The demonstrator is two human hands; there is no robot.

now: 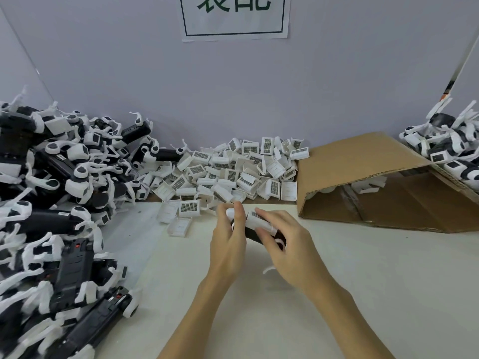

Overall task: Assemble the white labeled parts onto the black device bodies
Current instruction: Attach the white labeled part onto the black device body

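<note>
Holding: both hands are together above the table (pixel 337 268), clamped on one black body (pixel 252 234) with a white part (pixel 259 221) sitting on top of it
White part: labeled face up, between the two hands, seemingly being seated on the body; whether it has clicked home I cannot tell
Left hand (pixel 228 244): fingers curled round the body's left end, thumb up by the white piece
Right hand (pixel 287 244): fingers wrapped over the white part and the body's right end
Handling: the white part looks like thin, light, stiff plastic, likely smooth; best taken by its side walls, pressing flat on the top rather than on thin edges, which could crack. The body looks heavier and rigid, so a grip round its middle should steady it
Spare white parts (pixel 228 167): loose heap against the wall, just beyond the hands
Black bodies pile (pixel 51 203): big heap at the left
Cardboard box (pixel 375 182): lying on its side at the right
Second pile (pixel 451 149): far right, behind the box
Paper sign (pixel 234 19): on the wall above
</note>
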